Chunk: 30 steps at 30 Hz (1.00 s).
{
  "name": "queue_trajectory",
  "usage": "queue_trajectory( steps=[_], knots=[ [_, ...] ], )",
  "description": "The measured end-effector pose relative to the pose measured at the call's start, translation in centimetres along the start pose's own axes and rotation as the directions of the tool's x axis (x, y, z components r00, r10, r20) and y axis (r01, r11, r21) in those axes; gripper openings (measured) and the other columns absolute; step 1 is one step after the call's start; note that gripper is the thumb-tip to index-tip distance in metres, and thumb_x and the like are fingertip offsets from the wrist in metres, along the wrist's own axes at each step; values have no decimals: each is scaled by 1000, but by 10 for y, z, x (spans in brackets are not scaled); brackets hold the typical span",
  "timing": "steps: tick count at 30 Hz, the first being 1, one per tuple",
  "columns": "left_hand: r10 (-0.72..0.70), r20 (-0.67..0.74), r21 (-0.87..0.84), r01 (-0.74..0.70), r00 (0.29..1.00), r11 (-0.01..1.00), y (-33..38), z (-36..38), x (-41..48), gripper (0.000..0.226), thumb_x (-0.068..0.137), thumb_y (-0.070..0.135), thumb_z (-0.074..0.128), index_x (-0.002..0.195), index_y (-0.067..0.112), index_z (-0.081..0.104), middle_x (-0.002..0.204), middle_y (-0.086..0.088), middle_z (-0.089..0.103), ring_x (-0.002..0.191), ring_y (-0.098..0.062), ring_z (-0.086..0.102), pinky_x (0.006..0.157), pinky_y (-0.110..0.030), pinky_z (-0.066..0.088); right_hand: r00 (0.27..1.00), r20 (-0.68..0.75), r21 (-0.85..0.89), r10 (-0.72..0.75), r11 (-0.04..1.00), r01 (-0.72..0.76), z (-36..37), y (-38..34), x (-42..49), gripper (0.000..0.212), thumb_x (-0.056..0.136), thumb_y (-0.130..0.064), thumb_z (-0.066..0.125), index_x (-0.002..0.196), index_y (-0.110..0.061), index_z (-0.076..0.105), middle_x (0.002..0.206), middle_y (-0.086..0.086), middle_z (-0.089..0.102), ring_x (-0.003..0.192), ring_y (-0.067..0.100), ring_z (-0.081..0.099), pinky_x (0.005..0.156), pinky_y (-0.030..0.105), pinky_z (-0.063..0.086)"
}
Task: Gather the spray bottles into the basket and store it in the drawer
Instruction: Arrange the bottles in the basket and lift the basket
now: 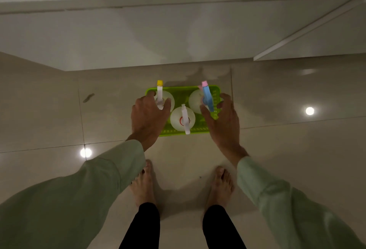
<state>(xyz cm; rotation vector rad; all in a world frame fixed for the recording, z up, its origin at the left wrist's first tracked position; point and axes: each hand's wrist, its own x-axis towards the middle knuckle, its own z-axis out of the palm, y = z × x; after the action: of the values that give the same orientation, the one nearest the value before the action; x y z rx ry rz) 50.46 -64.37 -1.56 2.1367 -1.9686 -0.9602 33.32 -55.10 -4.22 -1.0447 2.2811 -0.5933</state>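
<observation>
Standing upright, three white spray bottles point(182, 119) are seen in a green basket point(183, 92), flanked by left hand point(147, 117) and right hand point(222, 119), fingers spread, nothing gripped; no labels legible.

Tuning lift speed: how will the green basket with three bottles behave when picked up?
The green basket has perforated plastic walls, so it probably flexes. Three spray bottles stand loose and upright, likely to tip if it tilts. Left hand and right hand flank it, suggesting a level two-handed lift.
</observation>
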Motion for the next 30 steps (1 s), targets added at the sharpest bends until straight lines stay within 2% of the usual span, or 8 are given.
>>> queue_trajectory(
  steps=[3,8,15,19,21,24,27,30],
  knots=[
    [-8,24,34,7,1000,999,1,7,1,37,92,42,55,97,6,65,93,-14,70,83,-33,59,72,-37,43,991,132,-185,-35,981,59,10,-7,25,40,93,-49,60,115,-15,57,92,3,67,76,23,57,66,30,38],
    [0,11,74,-1,1000,997,3,11,0,33,95,36,51,95,6,64,91,-16,69,83,-35,56,70,-35,35,997,6,-248,-76,966,75,16,-15,32,25,99,-31,55,102,-7,61,74,4,53,68,24,52,62,32,33],
    [32,-2,96,-31,999,995,4,15,-1,31,95,36,51,90,8,63,87,-15,69,73,-31,49,67,-34,32,998,-10,-214,-55,976,51,22,-11,17,30,101,-33,55,106,-5,60,79,13,63,71,29,59,61,34,39],
    [45,10,84,-46,999,995,1,13,-2,31,95,37,50,95,9,63,87,-14,69,74,-32,52,69,-36,37,999,32,-173,-33,984,38,22,-8,18,38,99,-40,57,118,-7,58,86,13,67,75,30,63,65,38,47],
    [40,24,66,-41,999,997,1,10,-2,31,94,38,52,101,10,63,89,-13,70,80,-34,57,74,-39,42,999,32,-145,-21,989,25,19,-8,18,47,96,-46,59,126,-11,54,90,10,68,75,24,59,65,33,43],
    [33,20,53,-34,999,998,-1,5,-5,34,94,39,54,111,10,61,92,-14,71,85,-36,61,78,-41,47,992,-110,-143,-54,989,38,10,-12,5,55,94,-54,57,132,-15,53,99,3,68,85,19,61,68,26,41],
    [50,-12,22,-50,999,999,-3,0,-10,38,94,39,54,119,11,59,87,-14,70,81,-36,63,75,-41,50,958,-225,-154,-180,977,147,6,-24,-19,50,96,-56,50,125,-15,55,105,1,66,91,17,61,66,28,49],
    [50,-29,33,-49,998,998,-8,-2,-14,45,94,44,53,125,12,56,86,-14,71,82,-36,64,74,-40,48,965,-66,-230,-252,945,231,17,-31,-38,47,94,-55,54,123,-18,55,98,3,71,86,22,68,66,30,51]
  ],
)
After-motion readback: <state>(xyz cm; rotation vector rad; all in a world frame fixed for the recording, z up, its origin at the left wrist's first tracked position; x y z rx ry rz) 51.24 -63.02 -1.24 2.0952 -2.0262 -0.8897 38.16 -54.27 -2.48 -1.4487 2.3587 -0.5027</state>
